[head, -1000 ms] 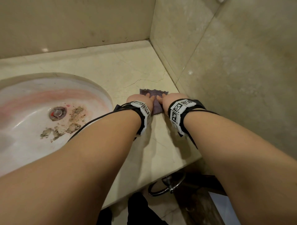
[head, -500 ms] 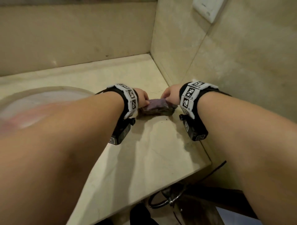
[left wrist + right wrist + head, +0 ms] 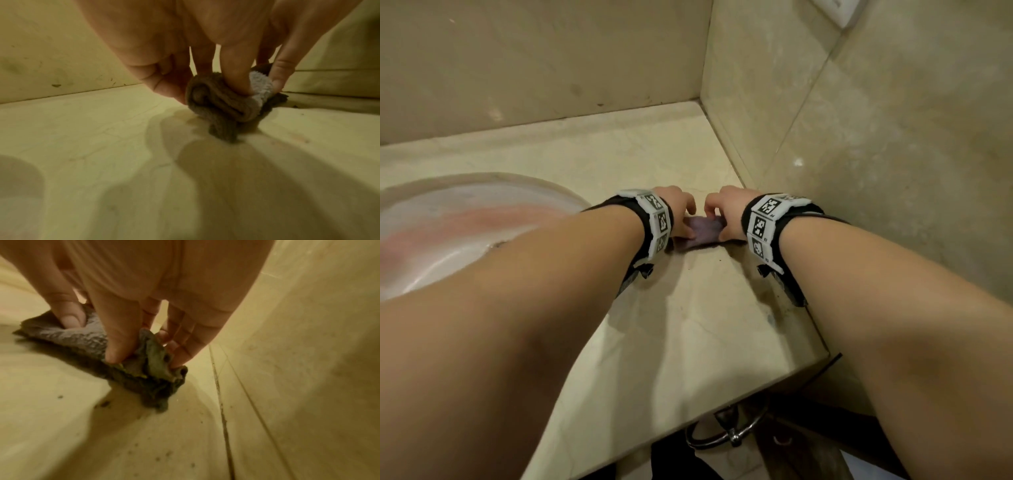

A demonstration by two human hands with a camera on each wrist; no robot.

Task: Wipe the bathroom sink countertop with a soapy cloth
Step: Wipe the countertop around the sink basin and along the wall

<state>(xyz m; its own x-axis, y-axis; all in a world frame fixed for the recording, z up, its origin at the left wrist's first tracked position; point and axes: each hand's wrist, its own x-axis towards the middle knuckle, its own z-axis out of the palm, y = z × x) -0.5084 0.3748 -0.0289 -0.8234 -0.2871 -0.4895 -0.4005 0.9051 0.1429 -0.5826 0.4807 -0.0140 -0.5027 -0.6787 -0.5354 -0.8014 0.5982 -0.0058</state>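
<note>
Cloth located on bench near the corner formed by back wall and side wall, to the right of sink basin. Gripped at both ends: left hand pinching the left end, with thumb on one side of a rolled fold and fingers on the other; right hand pinching the right end, with thumb and fingers closed over a bunched, soiled edge. Both hands therefore curled onto fabric, neither spread flat. Held this way probably to gather or refold the cloth, tucking the dirty face inward and presenting a cleaner face before further wiping; lower folds touching the bench, upper folds raised slightly. Positioned close to the side wall probably because loose grit lies scattered there along the seam. Count: one cloth, two hands, one wristband on the left and one wristband on the right, one sink basin, one metal ring below the bench edge. Soap not discernible on the cloth.
</note>
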